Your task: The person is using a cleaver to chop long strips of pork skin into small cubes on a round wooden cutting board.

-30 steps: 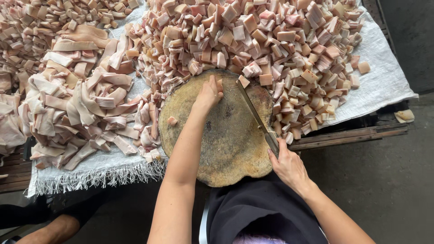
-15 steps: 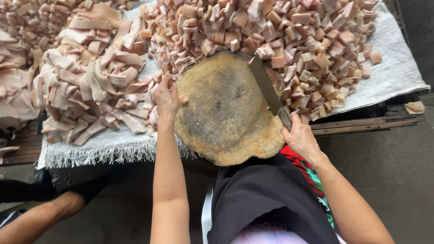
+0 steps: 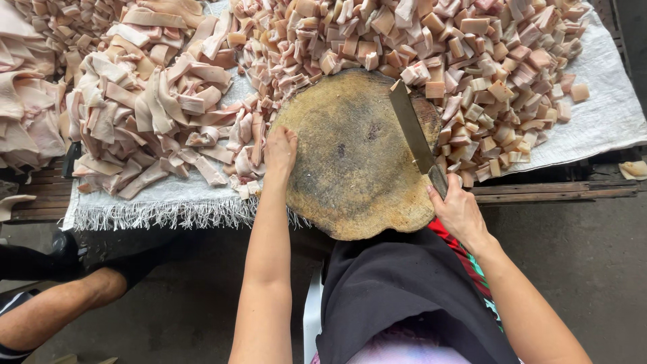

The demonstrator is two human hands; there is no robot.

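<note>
Head view, looking straight down. Clock directions taken from the centre of the chopping block.

At 9 o'clock, far left edge: a heap of large pale pork skin sheets (image 3: 27, 114). At the lower left, about 8 o'clock, another person's bare leg (image 3: 60, 307) crosses the dark floor, well apart from the work.

Next, at 9 to 10 o'clock: a pile of long pork strips (image 3: 145, 101), pink and white, lying on a white woven cloth (image 3: 168, 202) with a fringed near edge. Strips at the pile's right margin reach just beside the block.

Left hand (image 3: 280, 152): at 9 o'clock on the block's left rim, palm down, fingers loosely together and curled, resting where the nearest strips meet the wood. Whether it pinches a strip cannot be told; nothing is seen lifted.

Centre: round wooden chopping block (image 3: 350, 155), worn and stained, its top bare of meat. It overhangs the near edge of the slatted wooden bench (image 3: 539, 192).

At 2 to 3 o'clock: cleaver (image 3: 412, 131), long rectangular blade lying edge-on across the block's right side, tip toward 1 o'clock, handle toward 4 o'clock.

Right hand (image 3: 459, 212): at 4 o'clock, closed in a fist around the cleaver handle, just off the block's rim.

From 12 round to 3 o'clock: a broad heap of cubed pork pieces (image 3: 472, 61), crowding the block's far and right edges, some touching it.

At 6 o'clock: the person's dark apron (image 3: 404, 290).
</note>
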